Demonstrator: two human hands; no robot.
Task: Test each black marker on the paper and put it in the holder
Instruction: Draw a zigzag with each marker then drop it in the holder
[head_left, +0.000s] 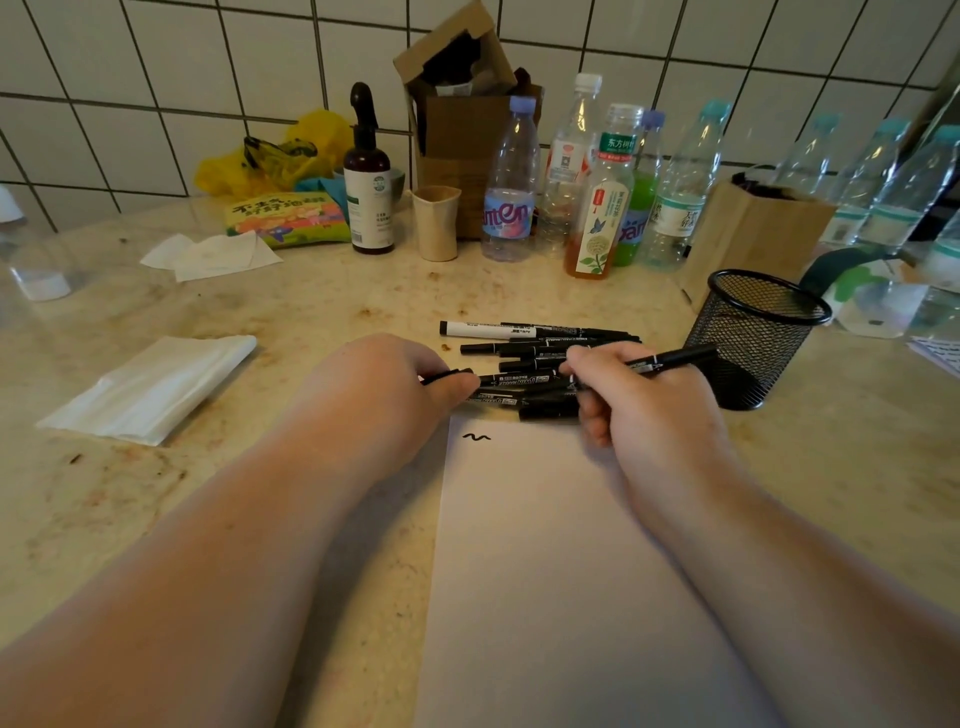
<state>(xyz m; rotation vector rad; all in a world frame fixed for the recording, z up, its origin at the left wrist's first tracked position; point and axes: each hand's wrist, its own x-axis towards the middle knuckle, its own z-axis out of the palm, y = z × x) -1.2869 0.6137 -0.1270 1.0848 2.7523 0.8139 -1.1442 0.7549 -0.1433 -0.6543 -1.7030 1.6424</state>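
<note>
A white sheet of paper (545, 545) lies in front of me with one black squiggle (476, 437) near its top left corner. Several black markers (540, 353) lie in a pile just beyond the paper. My right hand (639, 405) grips a black marker (675, 357) whose rear end points toward the black mesh holder (753, 338) at the right. My left hand (395, 384) pinches a small black piece, apparently a cap (449, 375), at the pile's left edge. Inside the holder I see no markers.
Behind the pile stand several plastic bottles (511, 182), a beige cup (437, 223), a brown spray bottle (368, 176) and cardboard boxes (457, 104). A brown paper bag (753, 228) stands behind the holder. Folded tissues (150, 389) lie at the left on the stained counter.
</note>
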